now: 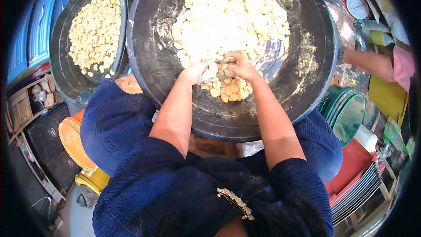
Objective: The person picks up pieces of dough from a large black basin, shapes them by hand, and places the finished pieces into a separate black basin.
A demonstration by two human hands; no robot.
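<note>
A wide black basin (313, 57) sits before me, with a large heap of pale rounded lumps (232, 13) in it, washed out by bright light. Their kind is not clear; they look like dough pieces or nuts. At the near edge of the heap, my left hand (199, 72) curls around a pale lump (213, 68). Close beside it, my right hand (240, 66) has its fingers bent inward and pressed together; whatever they pinch is hidden by glare. Just below both hands lies a small cluster of browner lumps (234, 90).
A second dark tub (123, 30) with similar lumps stands at left, near blue drawers (41, 22). Another person's arm (372, 62) reaches in from the right. Green buckets (348, 116), an orange bucket (72, 142) and a dial scale (357, 6) surround the basin.
</note>
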